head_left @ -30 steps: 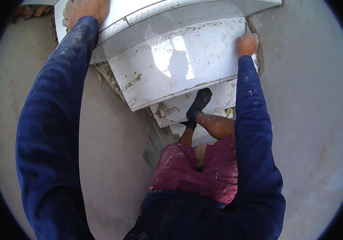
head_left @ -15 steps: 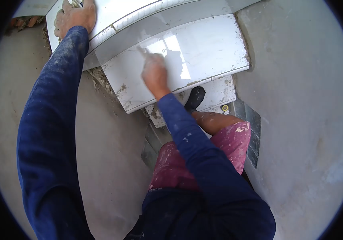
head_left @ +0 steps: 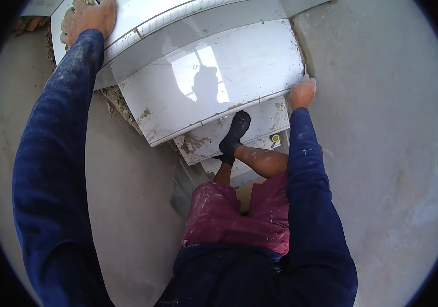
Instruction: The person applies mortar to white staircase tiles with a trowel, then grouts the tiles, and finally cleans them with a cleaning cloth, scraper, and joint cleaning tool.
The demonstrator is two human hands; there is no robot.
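My left hand rests on the white upper step at the top left, fingers apart; its fingertips are partly cut off by the frame edge. A small pale, shiny patch shows between thumb and forefinger, too little to name. My right hand is closed at the right front corner of the glossy white tiled tread, beside the wall. Whatever its fingers hold is hidden. Mortar specks and crumbs lie on the tread, mostly along its right edge and left corner.
Grey plastered walls flank the stairs. My foot in a black sock stands on a lower, mortar-stained step. A small yellow roll, perhaps a tape measure, lies near that step's right end. Rough mortar shows at the left.
My right hand, blurred over the middle of the tread with a thin tool-like shape before, has moved right to the corner by the wall. My left hand stays on the upper step.
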